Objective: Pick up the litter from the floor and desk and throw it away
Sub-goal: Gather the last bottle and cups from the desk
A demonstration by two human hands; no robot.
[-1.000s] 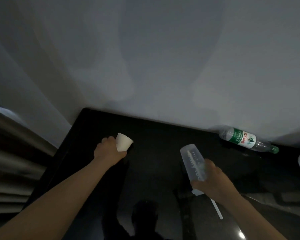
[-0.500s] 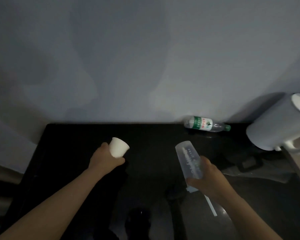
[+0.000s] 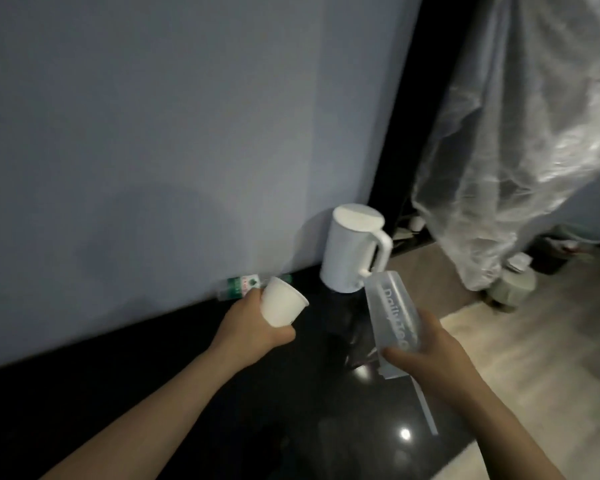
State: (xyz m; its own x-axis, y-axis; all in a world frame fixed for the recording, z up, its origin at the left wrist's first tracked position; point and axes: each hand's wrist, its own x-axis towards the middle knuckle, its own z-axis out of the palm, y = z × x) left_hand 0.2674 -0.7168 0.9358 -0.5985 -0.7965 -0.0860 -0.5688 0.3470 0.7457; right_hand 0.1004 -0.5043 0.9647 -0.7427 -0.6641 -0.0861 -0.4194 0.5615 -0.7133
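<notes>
My left hand (image 3: 253, 323) grips a small white paper cup (image 3: 282, 304), tilted with its mouth up and to the left, above the black desk (image 3: 153, 393). My right hand (image 3: 426, 355) holds a tall clear plastic cup (image 3: 392, 313) with grey lettering, and a straw hangs below it. A plastic bottle (image 3: 238, 287) with a green label lies on its side at the desk's back edge against the wall, partly hidden behind the paper cup.
A white electric kettle (image 3: 350, 251) stands at the desk's right end by the wall. Right of the desk is a light wooden floor (image 3: 534, 358), with hanging clear plastic sheeting (image 3: 520, 133), a pale round container (image 3: 510, 289) and a dark bin (image 3: 555, 251) beyond.
The view has swung to the right, bringing the kettle, floor and plastic sheeting into sight. Both hands keep hold of their cups and now sit closer to the kettle.
</notes>
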